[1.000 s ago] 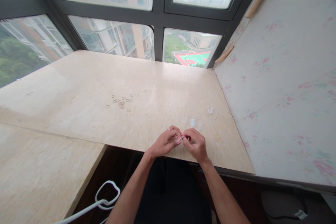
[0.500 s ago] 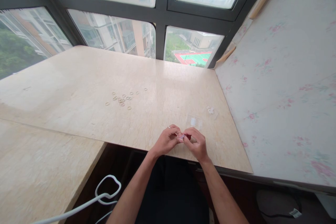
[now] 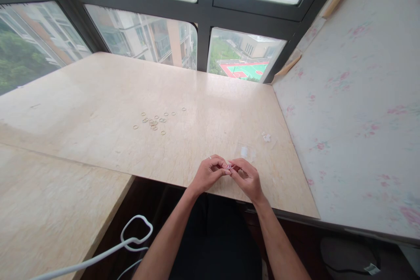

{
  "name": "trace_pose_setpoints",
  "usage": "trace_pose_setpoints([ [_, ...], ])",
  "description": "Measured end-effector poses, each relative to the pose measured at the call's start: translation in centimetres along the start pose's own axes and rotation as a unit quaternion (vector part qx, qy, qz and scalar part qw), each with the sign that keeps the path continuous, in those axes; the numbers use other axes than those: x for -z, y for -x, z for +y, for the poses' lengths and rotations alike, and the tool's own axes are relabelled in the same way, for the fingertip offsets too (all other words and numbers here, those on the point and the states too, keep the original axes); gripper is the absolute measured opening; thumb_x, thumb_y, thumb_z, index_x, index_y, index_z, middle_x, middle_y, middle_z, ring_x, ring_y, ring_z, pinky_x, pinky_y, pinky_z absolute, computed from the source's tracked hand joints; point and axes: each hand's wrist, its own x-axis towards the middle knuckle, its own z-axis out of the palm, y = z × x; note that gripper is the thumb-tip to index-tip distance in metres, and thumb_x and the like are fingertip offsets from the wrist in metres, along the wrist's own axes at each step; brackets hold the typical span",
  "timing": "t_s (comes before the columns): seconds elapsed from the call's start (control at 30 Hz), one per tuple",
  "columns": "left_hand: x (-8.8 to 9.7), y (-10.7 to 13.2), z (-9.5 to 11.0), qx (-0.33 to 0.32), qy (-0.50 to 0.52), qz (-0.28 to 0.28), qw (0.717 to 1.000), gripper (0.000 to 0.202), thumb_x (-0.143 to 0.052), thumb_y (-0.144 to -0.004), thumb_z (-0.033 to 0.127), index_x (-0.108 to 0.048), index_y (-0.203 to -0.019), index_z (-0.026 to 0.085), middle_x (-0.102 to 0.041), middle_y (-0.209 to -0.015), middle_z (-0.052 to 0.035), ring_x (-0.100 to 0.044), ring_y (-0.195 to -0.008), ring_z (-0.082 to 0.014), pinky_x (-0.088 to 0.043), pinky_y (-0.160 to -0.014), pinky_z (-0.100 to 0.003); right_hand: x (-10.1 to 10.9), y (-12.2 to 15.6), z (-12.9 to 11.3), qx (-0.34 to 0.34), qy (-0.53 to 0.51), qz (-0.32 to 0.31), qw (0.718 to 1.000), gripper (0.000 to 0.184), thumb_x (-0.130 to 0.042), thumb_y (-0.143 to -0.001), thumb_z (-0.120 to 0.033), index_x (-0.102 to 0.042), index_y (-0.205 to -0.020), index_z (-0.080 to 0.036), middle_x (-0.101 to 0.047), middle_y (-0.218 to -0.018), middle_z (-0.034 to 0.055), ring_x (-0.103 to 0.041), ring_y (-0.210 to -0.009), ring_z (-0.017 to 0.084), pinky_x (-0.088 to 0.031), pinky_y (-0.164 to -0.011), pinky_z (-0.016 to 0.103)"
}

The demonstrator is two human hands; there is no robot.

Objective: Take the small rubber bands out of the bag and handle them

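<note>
Near the front edge of the marble-patterned counter (image 3: 210, 109), my left hand (image 3: 209, 176) and my right hand (image 3: 247, 179) meet at the fingertips. Both pinch a small pinkish-purple thing (image 3: 229, 167), thin and band-like where it shows. Fingers cover most of it, so its kind is unclear. A ring sits on a finger of my left hand. Just beyond my right hand lies a clear plastic packet (image 3: 244, 152) with something white in it. Further right are small white pieces (image 3: 266, 138) on clear film.
Several thin gold-coloured rings (image 3: 153, 123) lie scattered left of centre on the counter. A floral wall (image 3: 354, 109) bounds the right side, and dark-framed windows (image 3: 203, 13) stand behind. At lower left, a white cable (image 3: 98, 262) loops beside the counter's corner.
The fingertips have shifted slightly around the small pinkish-purple thing, and less of it shows between them. The whole view has tilted a little; the rings and packet lie as before.
</note>
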Motion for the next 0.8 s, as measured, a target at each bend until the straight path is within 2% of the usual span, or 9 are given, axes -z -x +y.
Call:
trace_pose_setpoints([
  [0.13,0.06,0.02,0.18,0.005,-0.022,-0.009,1.0,0.022,-0.074,-0.077,0.035,-0.067,-0.075,0.014,-0.062,-0.086,-0.0071,-0.059,-0.081,-0.0157,-0.047,-0.075,-0.029,-0.01,-0.14,-0.02,0.025,-0.011,-0.019,0.999,0.027,-0.058,-0.088,-0.012,-0.068,-0.11,-0.024,-0.065,-0.095,0.0068,-0.062,-0.085,0.017,-0.053,-0.07,0.031],
  [0.37,0.03,0.06,-0.15,-0.009,-0.028,0.014,0.999,0.023,-0.073,-0.078,0.037,-0.066,-0.079,0.015,-0.064,-0.083,-0.0066,-0.06,-0.079,-0.0156,-0.048,-0.073,-0.028,0.01,-0.25,0.12,0.005,0.027,0.01,1.0,0.019,-0.059,-0.089,-0.018,-0.072,-0.102,-0.022,-0.065,-0.09,0.0074,-0.062,-0.081,0.017,-0.053,-0.066,0.03],
  [0.8,-0.04,0.06,-0.3,-0.008,-0.025,0.019,0.999,0.021,-0.074,-0.078,0.035,-0.067,-0.079,0.015,-0.063,-0.081,-0.0062,-0.06,-0.077,-0.0153,-0.048,-0.071,-0.027,-0.02,-0.28,0.08,0.0,0.018,0.002,1.0,0.022,-0.059,-0.087,-0.011,-0.071,-0.102,-0.021,-0.067,-0.091,0.0064,-0.063,-0.082,0.017,-0.053,-0.069,0.03],
])
